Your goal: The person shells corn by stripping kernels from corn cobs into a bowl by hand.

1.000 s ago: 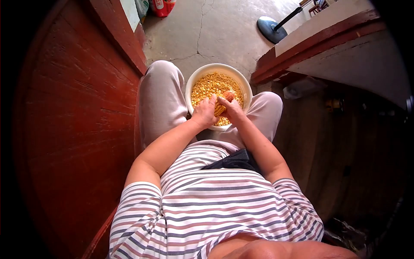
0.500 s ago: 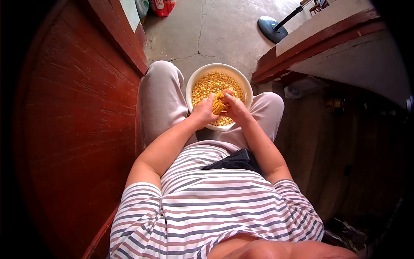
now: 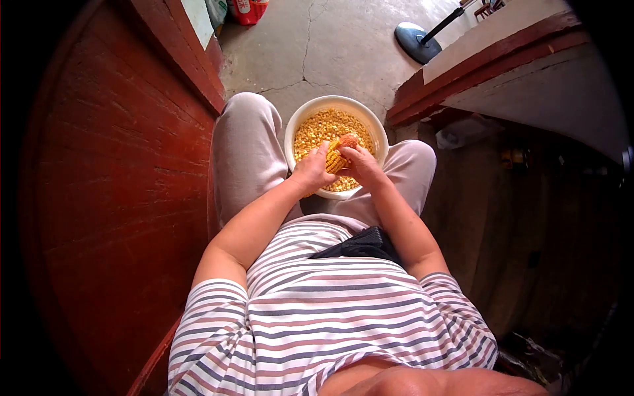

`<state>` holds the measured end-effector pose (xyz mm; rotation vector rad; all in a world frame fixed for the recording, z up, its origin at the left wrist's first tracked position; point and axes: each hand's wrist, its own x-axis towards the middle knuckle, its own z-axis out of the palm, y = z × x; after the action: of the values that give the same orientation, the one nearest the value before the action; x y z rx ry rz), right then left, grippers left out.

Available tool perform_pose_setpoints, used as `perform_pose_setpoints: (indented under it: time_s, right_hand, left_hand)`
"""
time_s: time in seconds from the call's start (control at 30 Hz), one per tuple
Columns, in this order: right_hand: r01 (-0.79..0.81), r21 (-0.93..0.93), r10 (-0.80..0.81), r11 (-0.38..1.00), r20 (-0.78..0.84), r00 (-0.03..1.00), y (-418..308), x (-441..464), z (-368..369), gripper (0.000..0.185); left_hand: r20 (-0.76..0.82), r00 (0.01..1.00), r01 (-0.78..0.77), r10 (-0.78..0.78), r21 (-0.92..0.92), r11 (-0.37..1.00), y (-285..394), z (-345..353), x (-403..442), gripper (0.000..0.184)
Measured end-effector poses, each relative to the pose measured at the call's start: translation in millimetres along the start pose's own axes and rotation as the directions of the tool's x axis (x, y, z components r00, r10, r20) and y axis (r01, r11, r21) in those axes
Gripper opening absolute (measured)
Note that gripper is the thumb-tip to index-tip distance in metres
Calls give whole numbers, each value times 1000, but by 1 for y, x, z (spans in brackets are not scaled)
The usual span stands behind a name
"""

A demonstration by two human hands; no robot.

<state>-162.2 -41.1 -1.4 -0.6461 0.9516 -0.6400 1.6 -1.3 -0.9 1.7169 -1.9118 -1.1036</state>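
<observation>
A white bowl [image 3: 380,135] of loose yellow kernels [image 3: 317,129] stands between the knees. Over it, my left hand [image 3: 313,173] is wrapped round a yellow corn cob [image 3: 335,162] that still bears rows of kernels. My right hand [image 3: 362,166] is closed on a reddish, bare-looking cob [image 3: 349,140], pressed against the yellow one. The two hands nearly touch, and the right palm is hidden.
A red wooden door [image 3: 119,198] is on the left, a red-edged wall [image 3: 489,72] on the right. Beyond the bowl lie cracked concrete floor [image 3: 277,59], a round black stand base [image 3: 416,43] and a red bag [image 3: 248,10]. A clear plastic item [image 3: 462,133] lies right.
Both hands stay over the bowl. The reddish cob has turned and shifted slightly against the yellow cob, with small movements of the right fingers; more of the yellow cob shows than at first.
</observation>
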Motion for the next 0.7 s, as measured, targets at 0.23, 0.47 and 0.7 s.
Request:
perform_pose_setpoints:
  time_s: [0.23,0.47,0.7]
  right_hand:
    - [-2,-35,3,999,24,1000,6,-1,3,38]
    - [19,-75,-20,997,-13,1000,10,6,-3,34]
    - [43,-60,-44,997,-20,999,9,6,-9,32]
  left_hand:
    - [-36,997,-54,63,210,976,4,0,-5,87]
    - [3,1000,4,-5,140,990,8,-4,-4,87]
    - [101,991,94,-85,-97,991,0,-6,6,88]
